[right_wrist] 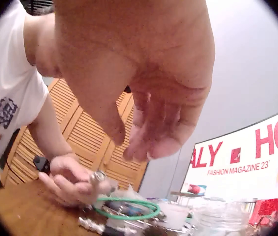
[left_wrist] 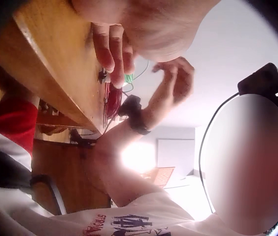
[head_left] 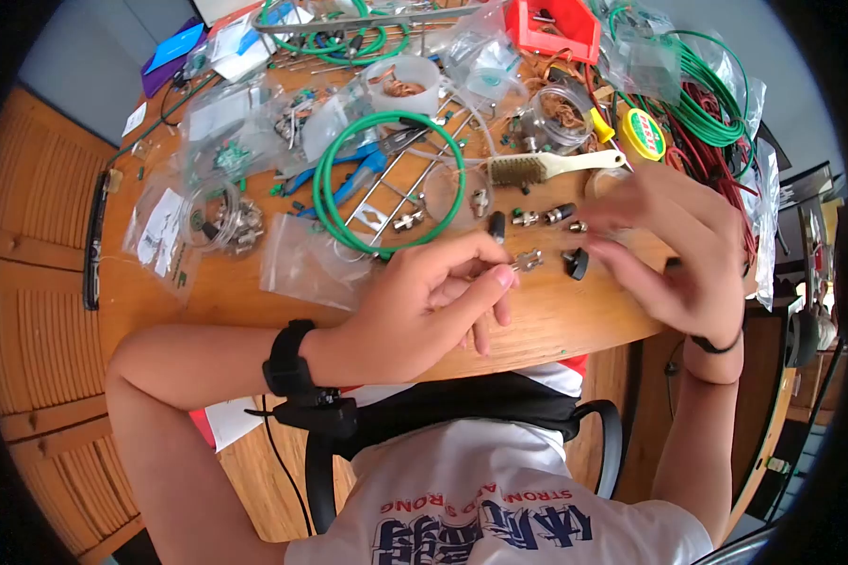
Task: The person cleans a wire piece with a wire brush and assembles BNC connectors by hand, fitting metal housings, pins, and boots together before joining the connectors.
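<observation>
Between thumb and index finger my left hand [head_left: 433, 297] pinches a small silver coaxial connector [head_left: 530, 260], near the table's front edge. Its other fingers hang loosely below. The connector's metal end also faces the right wrist view, above the left hand's fingers [right_wrist: 72, 182]. My right hand [head_left: 683, 250] hovers to the right, thumb and fingers apart and blurred at the tips. No object shows between them in the right wrist view. Below and left of it lie metal connectors [head_left: 558, 214], a black clip-like part [head_left: 576, 264] and a black sleeve [head_left: 497, 226].
A coiled green cable [head_left: 322, 188] lies beyond the left hand, by blue-handled pliers [head_left: 358, 179]. A wire brush [head_left: 556, 167] sits behind the connectors. Plastic bags [head_left: 306, 259], a red bin [head_left: 554, 33] and a round yellow-green tin [head_left: 643, 134] crowd the table's back.
</observation>
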### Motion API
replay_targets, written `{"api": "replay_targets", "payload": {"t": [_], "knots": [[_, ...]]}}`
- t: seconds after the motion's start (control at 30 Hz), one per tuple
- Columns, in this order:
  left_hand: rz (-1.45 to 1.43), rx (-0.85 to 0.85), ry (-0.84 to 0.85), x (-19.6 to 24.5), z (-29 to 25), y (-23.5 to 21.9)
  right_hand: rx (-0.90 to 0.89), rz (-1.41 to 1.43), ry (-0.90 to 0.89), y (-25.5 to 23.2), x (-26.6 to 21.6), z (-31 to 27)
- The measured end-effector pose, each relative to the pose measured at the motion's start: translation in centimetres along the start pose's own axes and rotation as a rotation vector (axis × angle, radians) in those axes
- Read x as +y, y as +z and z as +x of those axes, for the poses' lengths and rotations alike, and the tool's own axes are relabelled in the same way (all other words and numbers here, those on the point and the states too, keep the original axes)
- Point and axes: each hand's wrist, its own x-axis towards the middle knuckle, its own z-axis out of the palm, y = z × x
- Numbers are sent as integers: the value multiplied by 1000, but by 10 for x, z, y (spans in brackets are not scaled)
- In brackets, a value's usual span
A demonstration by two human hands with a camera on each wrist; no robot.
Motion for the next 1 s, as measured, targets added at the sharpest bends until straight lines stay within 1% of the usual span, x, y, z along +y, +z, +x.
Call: {"api": "replay_targets", "payload": {"t": [0.07, 0.1, 0.13, 0.17, 0.2, 0.23, 0.27, 0.3, 0.33, 0.4, 0.43, 0.47, 0.57, 0.7, 1.0], "knots": [[4, 14, 44, -3, 0, 2, 145, 102, -47, -7, -28, -13], [-13, 8, 39, -4, 0, 1, 146, 125, -40, -2, -48, -25], [-14, 14, 13, -4, 0, 1, 290, 247, 0, 3, -72, -40], [-13, 5, 38, -4, 2, 1, 434, 362, 43, 7, -94, -52], [-11, -9, 68, -4, 2, 2, 580, 467, 89, 9, -106, -59], [16, 2, 21, -3, 1, 1, 587, 466, 101, 5, -91, -61], [19, -14, 17, -3, 1, 2, 310, 740, -259, -3, -60, -57], [29, -7, 20, -2, 1, 3, 6, 987, -622, -12, -42, -61], [40, 1, 25, -1, 1, 3, 14, 975, -615, -19, -41, -70], [44, -7, 31, 0, 1, 3, -76, 932, -493, -32, -41, -86], [43, 4, 22, 1, 1, 4, 67, 841, -435, -35, -51, -100], [42, 15, 13, 1, 2, 3, 69, 834, -429, -35, -52, -100], [41, 21, 16, -1, 3, 4, 227, 834, -550, -32, -58, -94], [46, 20, -13, 3, 1, 5, 233, 857, -592, -28, -53, -79], [58, 11, -4, 2, 0, 3, 206, 952, -663, -19, -48, -47]]}}
